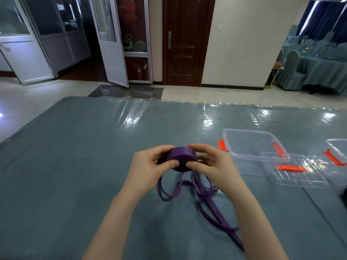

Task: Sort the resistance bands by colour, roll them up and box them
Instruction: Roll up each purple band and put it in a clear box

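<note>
I saw both hands raised over the grey-blue table under its clear plastic sheet (93,147), working one purple resistance band (183,158). The left hand (148,166) had its fingers curled round the left side of the band's rolled-up part, thumb pressed on the near face; the right hand (212,166) pinched the roll from the right side, its fingers closed over the top edge. Below the fingers, the unrolled rest of the band hung down in loose loops and trailed across the table toward me. To the right of the right-hand fingers stood an open clear plastic box with orange clips (253,152), nothing visible in it. Just beyond it to the right lay a clear lid with an orange clip (298,175), and a second clear box with an orange clip (338,152) was cut off by the frame edge.
</note>
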The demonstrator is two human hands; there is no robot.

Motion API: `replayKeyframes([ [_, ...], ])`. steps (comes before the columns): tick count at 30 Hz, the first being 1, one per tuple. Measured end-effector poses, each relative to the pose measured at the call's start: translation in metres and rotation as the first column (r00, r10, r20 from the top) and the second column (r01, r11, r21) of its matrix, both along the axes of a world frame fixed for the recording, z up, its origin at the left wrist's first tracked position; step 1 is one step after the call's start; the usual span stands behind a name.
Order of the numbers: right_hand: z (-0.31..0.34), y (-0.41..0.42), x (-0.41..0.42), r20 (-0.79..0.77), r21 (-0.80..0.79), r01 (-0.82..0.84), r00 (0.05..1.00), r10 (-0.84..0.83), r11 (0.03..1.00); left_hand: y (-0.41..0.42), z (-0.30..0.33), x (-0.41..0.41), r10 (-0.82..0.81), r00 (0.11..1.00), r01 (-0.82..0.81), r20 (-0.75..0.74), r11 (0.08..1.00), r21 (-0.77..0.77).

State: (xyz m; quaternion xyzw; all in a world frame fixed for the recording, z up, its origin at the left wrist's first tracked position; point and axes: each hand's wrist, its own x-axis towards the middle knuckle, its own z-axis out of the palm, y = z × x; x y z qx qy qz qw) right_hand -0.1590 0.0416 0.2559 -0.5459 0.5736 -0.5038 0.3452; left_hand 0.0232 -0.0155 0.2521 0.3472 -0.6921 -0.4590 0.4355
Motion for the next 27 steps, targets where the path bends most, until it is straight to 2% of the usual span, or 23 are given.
replayKeyframes([
  [2,0.001,0.000,0.000,-0.118,0.004,-0.012,0.993,0.012,1.000,0.001,0.002,0.001,-0.024,0.994,0.032,0.109,0.997,-0.073],
  [4,0.000,-0.001,0.002,-0.112,-0.002,-0.003,0.994,0.002,1.000,-0.001,0.004,0.002,-0.032,0.991,0.043,0.133,0.996,-0.076],
  [7,-0.004,0.000,0.004,0.105,-0.013,0.023,0.994,-0.022,1.000,-0.003,0.004,0.003,-0.046,0.999,0.046,-0.012,0.998,0.041],
  [10,-0.010,0.002,0.009,0.382,0.012,0.080,0.921,-0.079,0.997,0.000,-0.002,-0.001,0.041,0.987,-0.022,-0.158,0.992,0.123],
  [14,-0.018,0.002,0.014,0.447,0.032,0.103,0.888,-0.107,0.994,0.006,-0.007,-0.006,0.101,0.973,-0.066,-0.206,0.983,0.171],
  [20,-0.019,0.008,0.015,0.345,-0.008,0.109,0.933,-0.099,0.994,0.006,-0.010,-0.007,0.143,0.980,-0.125,-0.138,0.983,0.131],
  [24,-0.014,0.005,0.007,0.076,-0.031,0.059,0.995,-0.056,0.998,0.002,-0.009,-0.001,0.106,0.994,-0.105,-0.011,0.994,0.041],
  [27,-0.006,0.002,0.003,-0.142,-0.046,0.029,0.989,-0.036,0.999,0.004,-0.006,0.000,0.066,0.988,-0.051,0.143,0.993,-0.105],
])
